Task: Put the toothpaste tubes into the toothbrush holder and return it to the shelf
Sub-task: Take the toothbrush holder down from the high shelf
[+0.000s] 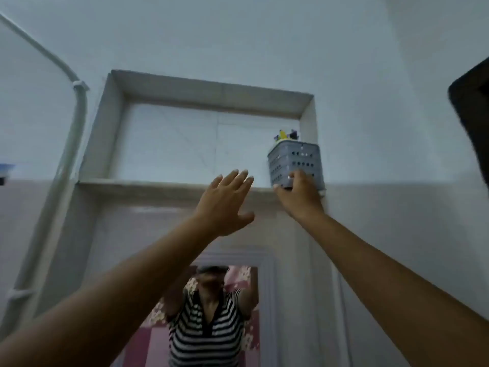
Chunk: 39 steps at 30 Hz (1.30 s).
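Toothbrush holder: a grey perforated toothbrush holder (295, 162) stands upright at the far right end of the shelf (158, 184), tight in the corner of the recess, its long axis vertical.
Contents: coloured tips, yellow and dark, poke above the rim; too blurred to say which are toothpaste tubes and which brushes.
Direction from the hands: up and ahead of the person, to the right of centre; both arms reach up toward it.
Right hand (300, 196): the nearer one, fingers curled round the holder's lower front and base, gripping it at the shelf's edge.
Left hand (227, 201): open, fingers spread, holding nothing, just beside the holder on its left and in front of the shelf lip.
Seating: the base looks level with the ledge, but the right hand hides the contact, so I cannot tell whether it fully rests there.
Step, as I judge it: the return to the shelf is at or near its end; what remains would be letting go once the holder sits firm.
Risk: the holder sits near the front edge, so a careless release could tip it forward.
Surface: a pale tiled niche set into the wall, otherwise bare.
Room: a bathroom with light walls, a white pipe (76, 120) at left, a mirror (211, 313) below the shelf.
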{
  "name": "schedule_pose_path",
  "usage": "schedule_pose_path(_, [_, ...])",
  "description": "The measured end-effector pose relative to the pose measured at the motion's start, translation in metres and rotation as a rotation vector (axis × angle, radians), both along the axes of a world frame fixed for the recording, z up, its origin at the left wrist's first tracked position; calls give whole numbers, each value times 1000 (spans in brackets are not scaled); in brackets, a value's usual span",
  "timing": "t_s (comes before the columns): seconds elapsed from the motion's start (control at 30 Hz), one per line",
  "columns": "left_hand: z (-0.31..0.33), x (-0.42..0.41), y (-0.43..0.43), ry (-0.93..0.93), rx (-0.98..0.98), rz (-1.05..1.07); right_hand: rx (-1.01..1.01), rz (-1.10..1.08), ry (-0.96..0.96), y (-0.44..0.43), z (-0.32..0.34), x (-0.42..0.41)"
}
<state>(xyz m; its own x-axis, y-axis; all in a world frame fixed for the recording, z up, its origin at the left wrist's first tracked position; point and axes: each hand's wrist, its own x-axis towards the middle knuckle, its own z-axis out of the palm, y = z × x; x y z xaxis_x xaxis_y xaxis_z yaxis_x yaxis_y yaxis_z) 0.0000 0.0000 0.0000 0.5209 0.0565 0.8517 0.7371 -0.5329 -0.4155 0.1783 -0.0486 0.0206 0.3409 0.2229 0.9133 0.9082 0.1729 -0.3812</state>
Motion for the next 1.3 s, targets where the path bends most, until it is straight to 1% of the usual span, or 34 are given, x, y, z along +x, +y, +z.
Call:
schedule_pose_path(0.13, [21, 21, 29, 8, -120, 113, -89, -123, 116, 14, 20, 11])
schedule_pose_path(0.2, [21, 27, 44, -1, -149, 115, -99, -161, 153, 23, 26, 14])
schedule_pose_path(0.3, [16, 31, 59, -42, -101, 101, -32, -195, 182, 39, 30, 9])
schedule_pose_path(0.43, [15, 33, 66, -31, -104, 108, 74, -236, 173, 44, 32, -6])
schedule_pose_path(0.57, [16, 33, 70, -25, -127, 94, 127, -196, 253, 46, 45, -8])
schedule_pose_path(0.73, [17, 34, 68, -16, -138, 87, 31, -116, 347, 43, 61, 5])
schedule_pose_path(0.83, [21, 30, 69, 13, -179, 91, 1, -19, 402, 33, 70, 11])
schedule_pose_path(0.93, [27, 27, 58, 36, -255, 63, 23, 90, 460, 18, 75, 9])
schedule_pose_path(1.0, [37, 27, 49, 21, -396, -19, 46, 165, 472, 4, 77, 6])
schedule_pose_path(1.03, [44, 24, 44, -17, -527, -106, 57, 225, 476, -3, 78, 3])
schedule_pose_path(1.1, [56, 13, 34, -90, -823, -353, 68, 364, 476, -18, 79, -2])
schedule_pose_path(1.13, [61, 6, 30, -116, -920, -502, 64, 414, 466, -26, 78, -5])
schedule_pose_path(1.2, [64, -7, 18, -180, -987, -761, 36, 501, 438, -42, 73, -13])
schedule_pose_path(1.27, [62, -14, 4, -263, -992, -997, -12, 592, 431, -57, 63, -20])
schedule_pose_path(1.3, [60, -15, -4, -308, -998, -1080, -43, 636, 430, -65, 55, -25])
